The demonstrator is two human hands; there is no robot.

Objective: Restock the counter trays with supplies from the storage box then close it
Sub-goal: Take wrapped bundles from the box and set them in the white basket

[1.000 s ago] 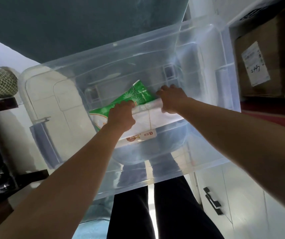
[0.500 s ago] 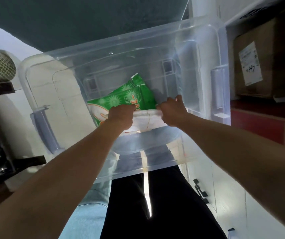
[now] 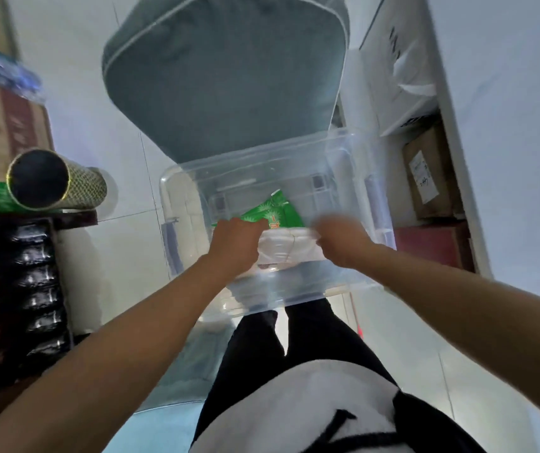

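Hands, two (image 3: pixel 235 243) (image 3: pixel 343 243); packet, one (image 3: pixel 270 212)

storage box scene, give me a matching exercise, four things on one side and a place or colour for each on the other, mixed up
Things:
1. storage box
2. packet
3. tube
4. cardboard box

Descriptions:
A. brown, far right, white label
B. clear plastic
C. green and white, gripped by left hand and right hand
D. far left, lying on its side

Pairs: 1-B, 2-C, 3-D, 4-A

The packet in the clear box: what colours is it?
Green and white packet, seen in the head view.
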